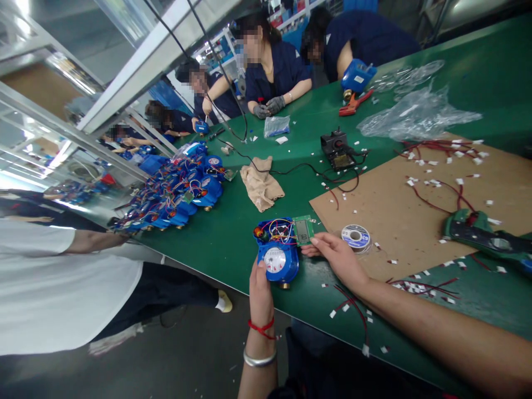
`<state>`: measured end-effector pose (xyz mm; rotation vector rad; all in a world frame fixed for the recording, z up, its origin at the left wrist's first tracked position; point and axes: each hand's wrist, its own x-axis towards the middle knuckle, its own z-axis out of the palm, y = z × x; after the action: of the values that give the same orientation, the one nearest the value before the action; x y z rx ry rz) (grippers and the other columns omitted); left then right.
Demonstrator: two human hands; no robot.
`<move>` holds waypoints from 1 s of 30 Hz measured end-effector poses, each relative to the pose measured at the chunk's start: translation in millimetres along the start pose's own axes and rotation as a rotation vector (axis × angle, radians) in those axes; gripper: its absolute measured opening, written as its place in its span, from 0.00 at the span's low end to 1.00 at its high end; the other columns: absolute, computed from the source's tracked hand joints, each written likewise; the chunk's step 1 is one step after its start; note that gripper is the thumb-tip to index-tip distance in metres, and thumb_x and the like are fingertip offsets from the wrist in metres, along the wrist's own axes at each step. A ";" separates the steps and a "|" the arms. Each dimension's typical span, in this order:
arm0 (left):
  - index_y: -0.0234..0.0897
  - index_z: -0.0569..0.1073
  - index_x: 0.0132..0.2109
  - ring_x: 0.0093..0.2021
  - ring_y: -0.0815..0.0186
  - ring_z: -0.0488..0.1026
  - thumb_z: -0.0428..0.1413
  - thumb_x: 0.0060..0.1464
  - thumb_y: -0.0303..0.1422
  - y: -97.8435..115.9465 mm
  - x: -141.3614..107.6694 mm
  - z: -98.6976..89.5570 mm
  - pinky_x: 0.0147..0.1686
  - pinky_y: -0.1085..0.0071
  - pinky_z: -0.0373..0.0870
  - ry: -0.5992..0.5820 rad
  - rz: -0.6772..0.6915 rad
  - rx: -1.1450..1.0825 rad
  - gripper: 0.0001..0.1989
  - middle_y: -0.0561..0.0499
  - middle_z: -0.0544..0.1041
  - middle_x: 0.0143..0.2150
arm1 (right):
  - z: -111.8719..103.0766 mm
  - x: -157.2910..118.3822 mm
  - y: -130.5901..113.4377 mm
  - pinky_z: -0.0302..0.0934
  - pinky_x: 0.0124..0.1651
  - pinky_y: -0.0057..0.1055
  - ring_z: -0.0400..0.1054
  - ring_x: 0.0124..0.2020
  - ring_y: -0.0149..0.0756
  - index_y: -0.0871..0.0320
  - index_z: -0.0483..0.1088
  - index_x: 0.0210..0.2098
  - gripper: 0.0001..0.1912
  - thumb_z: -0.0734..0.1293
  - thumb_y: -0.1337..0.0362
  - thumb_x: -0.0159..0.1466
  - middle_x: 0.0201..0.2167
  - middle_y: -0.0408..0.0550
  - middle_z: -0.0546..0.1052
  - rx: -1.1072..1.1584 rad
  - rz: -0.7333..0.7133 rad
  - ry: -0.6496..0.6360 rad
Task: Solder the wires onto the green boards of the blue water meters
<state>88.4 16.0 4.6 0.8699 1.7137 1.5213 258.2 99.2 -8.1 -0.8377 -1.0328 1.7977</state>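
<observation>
A blue water meter [291,265] with a white dial rests near the front edge of the green bench. My left hand [261,285] grips its near left side, thumb beside the dial. In my right hand [332,252] the corner of a green circuit board [303,230] with a grey display is pinched between thumb and fingers. Thin coloured wires [282,228] run from the board into the meter's open compartment. A reel of solder wire [356,237] lies just beyond my right hand.
Many blue meters [178,194] are massed at the left. A beige cloth [261,184], a black soldering stand [334,148] and a brown board [394,205] lie ahead. Red wires with white connectors [351,302] and a green tool [477,233] are rightward. Co-workers sit opposite; one person [83,288] stands left.
</observation>
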 end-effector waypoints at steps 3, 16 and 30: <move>0.34 0.70 0.53 0.51 0.58 0.70 0.47 0.58 0.45 -0.1 -0.1 0.2 0.54 0.61 0.64 -0.002 -0.006 -0.005 0.24 0.43 0.75 0.49 | -0.3 -0.1 0.8 0.69 0.42 0.36 0.76 0.35 0.38 0.58 0.68 0.35 0.16 0.65 0.51 0.60 0.32 0.49 0.80 0.006 -0.001 0.003; 0.34 0.70 0.53 0.51 0.58 0.70 0.47 0.57 0.47 -1.6 0.8 -2.0 0.53 0.62 0.64 -0.016 -0.019 0.007 0.24 0.44 0.75 0.49 | -1.1 1.0 1.4 0.69 0.41 0.36 0.76 0.35 0.37 0.58 0.68 0.35 0.16 0.65 0.51 0.59 0.33 0.49 0.80 0.002 0.004 -0.002; 0.34 0.70 0.53 0.52 0.58 0.70 0.48 0.57 0.47 -5.0 1.4 -2.8 0.53 0.62 0.64 -0.015 -0.005 -0.001 0.25 0.42 0.74 0.51 | -0.4 -0.9 0.0 0.70 0.42 0.37 0.76 0.36 0.38 0.58 0.66 0.36 0.16 0.66 0.51 0.59 0.33 0.49 0.80 0.015 -0.006 -0.004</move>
<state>85.0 15.3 -0.3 0.8739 1.7034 1.5082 258.9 98.5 -8.1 -0.8215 -1.0215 1.8009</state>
